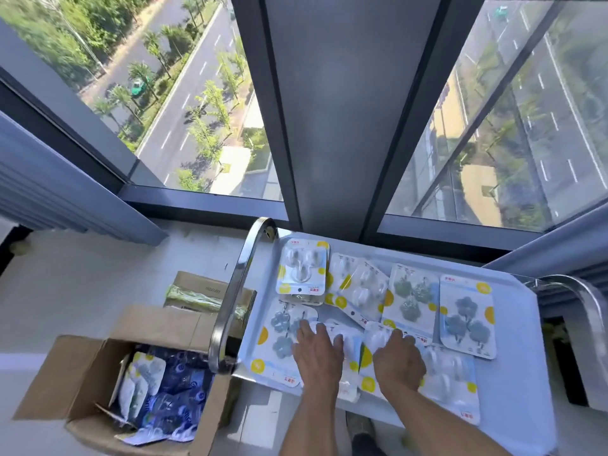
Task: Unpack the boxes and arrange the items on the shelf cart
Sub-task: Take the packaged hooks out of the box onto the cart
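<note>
Head view: the shelf cart (513, 324) stands against a floor-length window (184, 103), its white top tray flanked by a chrome handle (230, 301) on the left and a second chrome handle (579, 297) on the right. The tray holds blister packs of adhesive hooks lying flat, several overlapping. At the far left sits a pack of clear hooks (302, 268); beside it, a tilted pack of white hooks (362, 291) overlaps its neighbour; further right lie a pack of grey flower hooks (411, 297) and another flower-hook pack (467, 320), the latter just apart from the rest. In the near row, a flower-hook pack (279, 343) lies at the tray's left edge. The left hand (317, 353) rests palm down on a white-hook pack (345, 343) in the near row, fingers spread and fairly straight, pressing rather than gripping. The right hand (398, 360) lies palm down on the adjoining pack (375, 340), fingers extended forward; no curled grasp is visible. A further white-hook pack (450, 380) lies at the near right, partly under the right wrist. On the floor left of the cart stands an open cardboard box (82, 373) containing blue packets (177, 390) and more hook packs (141, 380). Behind it sits a second cardboard box (197, 284) with a green item (197, 299) across its top; what it is cannot be told.
</note>
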Demonstrator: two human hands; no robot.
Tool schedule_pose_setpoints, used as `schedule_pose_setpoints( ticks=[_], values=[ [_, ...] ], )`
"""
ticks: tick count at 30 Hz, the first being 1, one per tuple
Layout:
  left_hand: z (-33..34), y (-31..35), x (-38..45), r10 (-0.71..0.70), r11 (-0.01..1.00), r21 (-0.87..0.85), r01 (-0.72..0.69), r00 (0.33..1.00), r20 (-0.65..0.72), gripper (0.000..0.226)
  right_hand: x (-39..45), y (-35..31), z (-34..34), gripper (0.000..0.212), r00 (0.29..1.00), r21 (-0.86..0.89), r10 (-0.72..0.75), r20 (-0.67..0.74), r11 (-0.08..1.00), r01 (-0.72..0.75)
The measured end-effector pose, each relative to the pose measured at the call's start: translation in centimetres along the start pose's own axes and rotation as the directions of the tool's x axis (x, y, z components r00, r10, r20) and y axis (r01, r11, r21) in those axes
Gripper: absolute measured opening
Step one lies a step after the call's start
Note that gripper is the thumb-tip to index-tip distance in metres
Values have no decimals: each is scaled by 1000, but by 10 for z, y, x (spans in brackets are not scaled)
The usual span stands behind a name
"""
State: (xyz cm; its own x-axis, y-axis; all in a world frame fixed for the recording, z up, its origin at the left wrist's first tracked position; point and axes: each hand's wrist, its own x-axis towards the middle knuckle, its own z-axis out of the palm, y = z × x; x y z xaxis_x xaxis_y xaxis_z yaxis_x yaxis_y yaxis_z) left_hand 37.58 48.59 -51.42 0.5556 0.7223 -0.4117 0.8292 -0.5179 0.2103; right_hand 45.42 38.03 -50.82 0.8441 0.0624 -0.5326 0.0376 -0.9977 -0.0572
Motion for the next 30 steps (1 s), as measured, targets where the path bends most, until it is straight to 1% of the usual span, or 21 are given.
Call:
schedule_pose_setpoints(
  ticks=[2,4,5,8,10,11,13,14,16,18,19,21,23,27,30],
  values=[
    [-14,-10,10,3,1000,-10,-4,997,-81,25,1,-21,0,20,994,96,-107,-5,990,107],
    [-35,-21,18,-41,999,-36,36,988,-149,16,-1,-54,-1,14,982,185,-190,20,966,183],
    [-45,-26,22,-60,997,-51,52,981,-185,17,-2,-73,-2,13,978,238,-205,32,952,192],
    [-73,-49,38,-134,990,-73,118,947,-291,33,-16,-136,-1,21,960,419,-268,87,884,208],
    [-90,-70,47,-232,971,-128,202,920,-314,42,-29,-176,4,22,937,529,-330,116,819,223],
    [-96,-82,51,-279,958,-151,243,909,-310,45,-37,-195,7,24,927,593,-351,134,778,208],
    [-105,-109,56,-335,938,-180,296,907,-255,46,-54,-227,15,29,916,698,-360,175,701,143],
    [-109,-123,59,-329,936,-194,292,924,-195,42,-63,-241,19,32,915,721,-359,182,682,124],
    [-111,-152,66,-232,939,-274,209,971,-53,25,-76,-266,29,35,923,708,-346,169,694,131],
    [-114,-177,73,-114,896,-424,134,991,74,22,-86,-286,39,35,952,636,-286,108,756,155],
    [-115,-186,77,-75,870,-478,116,992,105,21,-88,-295,43,36,964,595,-258,72,786,166],
    [-118,-195,83,-34,849,-521,83,994,103,18,-91,-309,46,36,977,529,-210,23,832,166],
    [-124,-199,87,-44,826,-558,81,996,79,17,-92,-323,47,36,977,487,-213,1,853,186],
    [-130,-227,96,-39,802,-593,77,996,77,20,-99,-351,51,32,968,472,-248,40,859,200],
    [-141,-251,106,-48,788,-610,88,996,81,19,-107,-376,55,34,962,476,-264,74,857,198]
  ],
)
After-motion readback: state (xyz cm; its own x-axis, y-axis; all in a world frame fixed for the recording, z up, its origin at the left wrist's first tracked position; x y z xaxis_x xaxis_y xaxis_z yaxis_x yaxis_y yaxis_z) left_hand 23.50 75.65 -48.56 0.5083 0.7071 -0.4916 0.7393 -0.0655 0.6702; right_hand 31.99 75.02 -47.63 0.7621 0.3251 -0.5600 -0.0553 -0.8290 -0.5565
